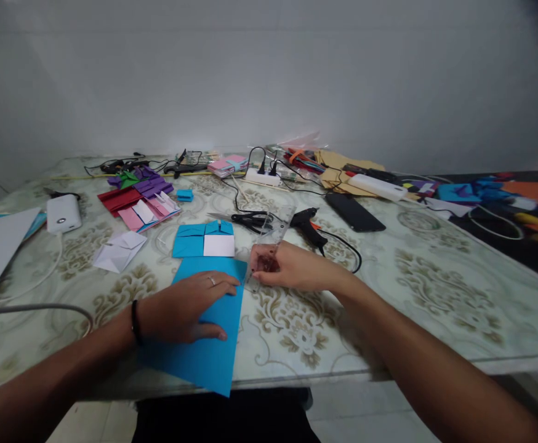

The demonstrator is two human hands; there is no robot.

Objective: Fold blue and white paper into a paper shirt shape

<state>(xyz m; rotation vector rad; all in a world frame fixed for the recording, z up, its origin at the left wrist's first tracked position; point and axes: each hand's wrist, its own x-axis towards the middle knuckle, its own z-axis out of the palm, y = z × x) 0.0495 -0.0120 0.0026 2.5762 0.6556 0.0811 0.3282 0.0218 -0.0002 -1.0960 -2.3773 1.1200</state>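
Observation:
A blue sheet of paper (218, 354) lies on the table, one corner past the front edge. Flat on it with fingers stretched out rests my left hand (195, 307). Just right of the sheet, my right hand (273, 264) is closed around a clear plastic ruler (279, 223), tilted and see-through. Beyond the sheet sits a folded blue paper piece (188, 241) with a white panel (219, 245). Black scissors (250, 219) and a black glue gun (309, 227) lie behind my right hand.
Folded red, pink and purple papers (142, 200) lie at back left, near a white power bank (63, 213). A power strip (263, 177) with plugs stands at the back. A dark phone (354, 212) lies right of the glue gun. White sheets (1, 246) are far left.

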